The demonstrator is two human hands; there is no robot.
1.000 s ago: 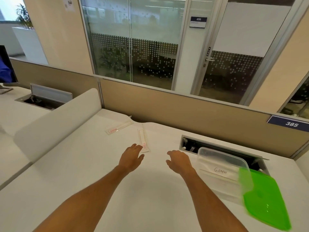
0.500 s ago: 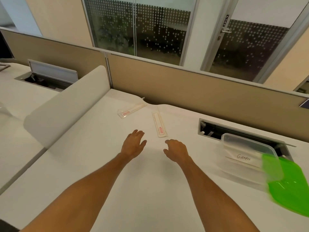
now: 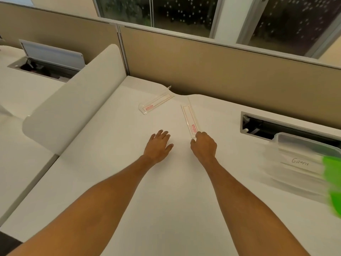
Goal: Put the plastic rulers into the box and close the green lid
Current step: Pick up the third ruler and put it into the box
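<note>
Two clear plastic rulers with red print lie on the white desk. One ruler (image 3: pixel 190 118) points toward me, and the fingertips of my right hand (image 3: pixel 203 146) touch its near end. The other ruler (image 3: pixel 156 104) lies slanted farther back, to the left. My left hand (image 3: pixel 158 146) hovers over the desk with its fingers spread, holding nothing. A clear plastic box (image 3: pixel 299 161) labelled "Girafee" stands open at the right, and the green lid (image 3: pixel 333 180) lies at its right side, cut off by the frame edge.
A beige partition (image 3: pixel 221 71) runs along the back of the desk. An open cable hatch (image 3: pixel 258 126) sits behind the box. A white rounded divider (image 3: pixel 73 100) bounds the desk on the left, with another desk and hatch (image 3: pixel 44 65) beyond.
The camera has tilted down and shifted left. My right hand has moved forward and now touches the near end of the closer ruler. My left hand stays spread beside it.
</note>
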